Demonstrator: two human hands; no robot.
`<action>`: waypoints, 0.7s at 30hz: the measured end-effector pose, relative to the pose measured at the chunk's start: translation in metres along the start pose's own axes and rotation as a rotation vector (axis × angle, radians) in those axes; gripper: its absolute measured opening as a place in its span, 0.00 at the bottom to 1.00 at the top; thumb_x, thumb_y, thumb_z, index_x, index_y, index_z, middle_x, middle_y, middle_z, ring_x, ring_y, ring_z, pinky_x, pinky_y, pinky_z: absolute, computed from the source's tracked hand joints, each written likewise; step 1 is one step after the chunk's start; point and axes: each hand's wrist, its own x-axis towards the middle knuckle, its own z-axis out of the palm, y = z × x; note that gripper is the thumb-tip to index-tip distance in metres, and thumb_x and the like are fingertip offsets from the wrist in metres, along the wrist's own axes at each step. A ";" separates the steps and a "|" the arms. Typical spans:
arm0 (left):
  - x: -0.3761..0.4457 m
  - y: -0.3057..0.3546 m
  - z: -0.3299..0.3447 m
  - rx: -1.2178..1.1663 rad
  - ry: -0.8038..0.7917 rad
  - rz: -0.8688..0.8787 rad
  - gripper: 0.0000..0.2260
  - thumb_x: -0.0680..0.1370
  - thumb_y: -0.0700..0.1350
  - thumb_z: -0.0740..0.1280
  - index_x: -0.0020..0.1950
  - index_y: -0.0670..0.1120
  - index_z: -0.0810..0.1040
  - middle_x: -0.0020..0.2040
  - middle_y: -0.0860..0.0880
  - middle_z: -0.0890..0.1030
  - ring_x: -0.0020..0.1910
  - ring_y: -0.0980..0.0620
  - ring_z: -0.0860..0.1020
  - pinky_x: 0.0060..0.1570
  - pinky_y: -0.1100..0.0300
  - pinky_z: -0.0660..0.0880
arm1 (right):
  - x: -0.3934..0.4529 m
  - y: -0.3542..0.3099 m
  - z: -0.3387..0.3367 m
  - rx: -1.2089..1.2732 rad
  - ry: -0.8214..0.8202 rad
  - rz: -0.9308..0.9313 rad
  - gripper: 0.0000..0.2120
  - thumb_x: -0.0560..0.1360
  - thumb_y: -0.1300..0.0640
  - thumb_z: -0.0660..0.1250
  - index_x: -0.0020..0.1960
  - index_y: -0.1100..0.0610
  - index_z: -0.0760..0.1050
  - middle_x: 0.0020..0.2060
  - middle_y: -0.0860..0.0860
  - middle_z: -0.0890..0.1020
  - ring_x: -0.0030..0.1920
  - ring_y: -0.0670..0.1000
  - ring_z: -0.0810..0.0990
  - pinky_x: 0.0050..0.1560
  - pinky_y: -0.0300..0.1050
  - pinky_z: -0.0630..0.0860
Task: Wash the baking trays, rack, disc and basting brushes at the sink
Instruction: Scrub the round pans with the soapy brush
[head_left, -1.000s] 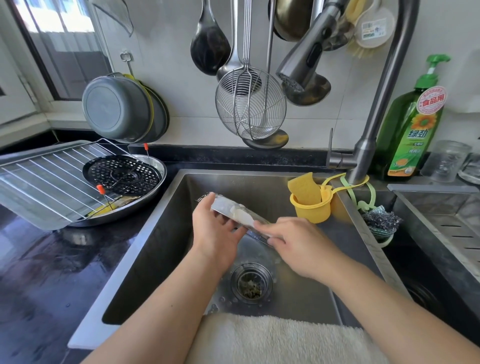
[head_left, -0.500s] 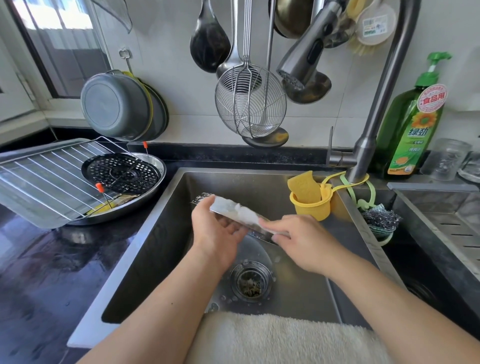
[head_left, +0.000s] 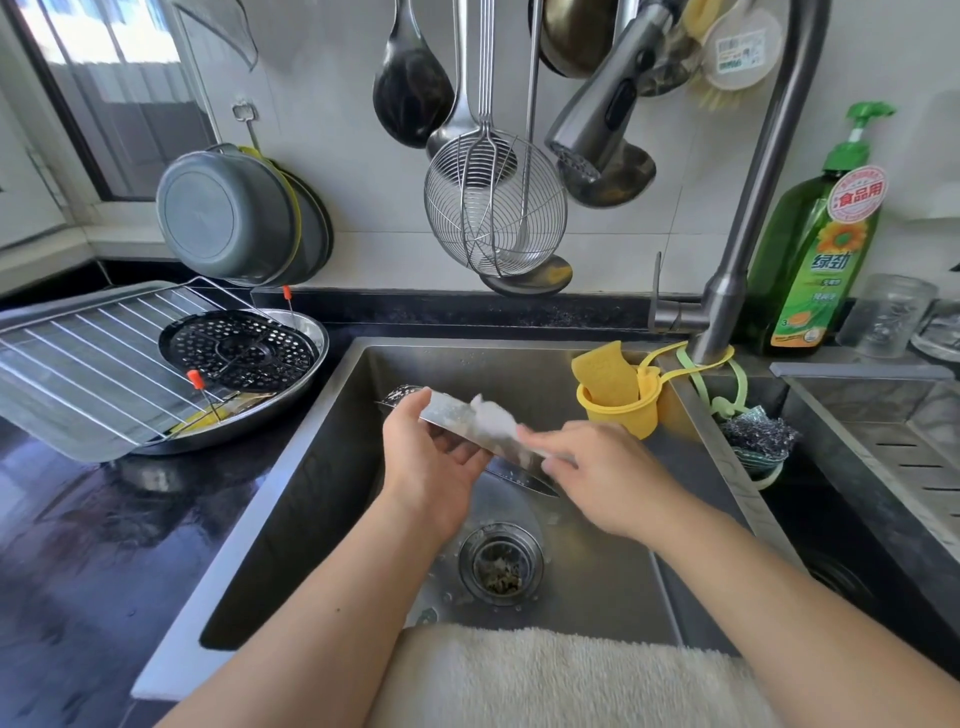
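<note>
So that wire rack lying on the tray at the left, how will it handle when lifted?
The wire rack is thin metal rods, so probably stiff and light. It sits tilted across the baking tray and overlaps the round pan, so it may slide or snag the orange-tipped brush.

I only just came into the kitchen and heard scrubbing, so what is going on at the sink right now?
A person stands over the sink washing up. The left hand holds a flat metal piece, edge-on so its kind is hard to tell, over the basin, while the right hand rubs a white soapy wad along it. The tap is not running. On the counter to the left, a wire rack, a black perforated disc and a round metal tray wait.
</note>
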 end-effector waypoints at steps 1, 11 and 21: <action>0.000 0.000 0.000 0.033 -0.008 0.010 0.20 0.82 0.51 0.63 0.68 0.39 0.76 0.60 0.38 0.83 0.57 0.38 0.84 0.61 0.44 0.80 | 0.002 0.002 -0.002 0.000 0.018 0.024 0.23 0.82 0.57 0.64 0.72 0.36 0.72 0.37 0.44 0.71 0.44 0.49 0.72 0.44 0.47 0.70; -0.004 -0.006 0.003 0.341 -0.048 -0.004 0.24 0.83 0.58 0.59 0.68 0.41 0.78 0.60 0.38 0.83 0.58 0.39 0.82 0.47 0.46 0.83 | -0.002 -0.006 -0.006 0.013 -0.011 -0.068 0.23 0.82 0.57 0.64 0.72 0.37 0.72 0.38 0.45 0.74 0.43 0.49 0.74 0.45 0.51 0.74; -0.001 0.009 -0.001 -0.198 0.047 0.075 0.21 0.83 0.50 0.62 0.70 0.37 0.75 0.63 0.39 0.81 0.60 0.41 0.82 0.58 0.48 0.79 | -0.004 0.002 -0.010 -0.042 -0.092 -0.015 0.23 0.82 0.56 0.62 0.71 0.33 0.72 0.41 0.48 0.76 0.44 0.51 0.75 0.46 0.52 0.74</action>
